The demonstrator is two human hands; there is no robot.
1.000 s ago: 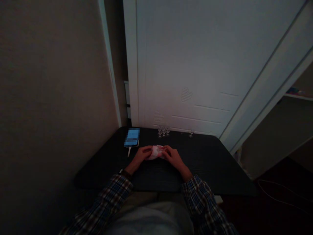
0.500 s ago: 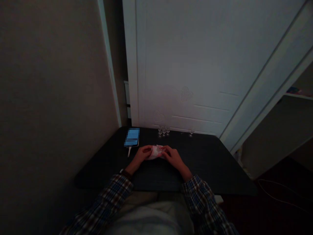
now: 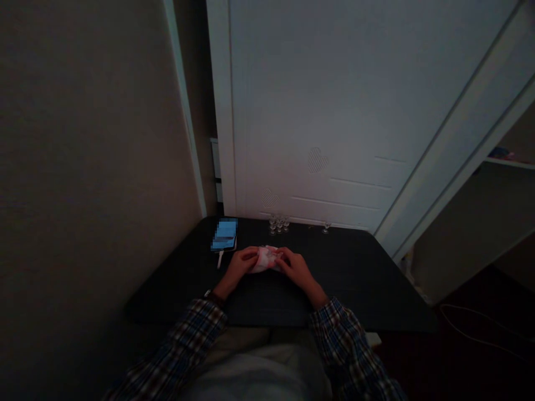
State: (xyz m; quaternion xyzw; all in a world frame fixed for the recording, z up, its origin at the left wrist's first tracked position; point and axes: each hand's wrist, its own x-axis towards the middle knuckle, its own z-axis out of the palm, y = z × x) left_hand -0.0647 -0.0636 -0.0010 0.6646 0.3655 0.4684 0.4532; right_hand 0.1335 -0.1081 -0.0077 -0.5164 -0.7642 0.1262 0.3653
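A pink-and-white cloth (image 3: 264, 260) is bunched between my two hands over the middle of the dark table. My left hand (image 3: 241, 264) grips its left side, with thumb and fingers closed on the fabric. On the other side, my right hand (image 3: 295, 267) pinches the right part of the cloth. The folds and my fingers hide whether anything lies inside it. Several small stemmed glasses (image 3: 279, 225) stand grouped behind the cloth, and a single stemmed glass (image 3: 326, 228) stands apart to their right.
A phone with a lit, blurred screen (image 3: 224, 234) lies at the table's back left, with a white cable (image 3: 219, 259) plugged in. The dark table (image 3: 359, 284) meets a white panel (image 3: 351, 111) at its back edge. A brown wall (image 3: 104, 167) rises on the left.
My fingers have shifted slightly on the cloth, and its folds look a little different. Both hands stay in nearly the same place. The whole view has moved very slightly.
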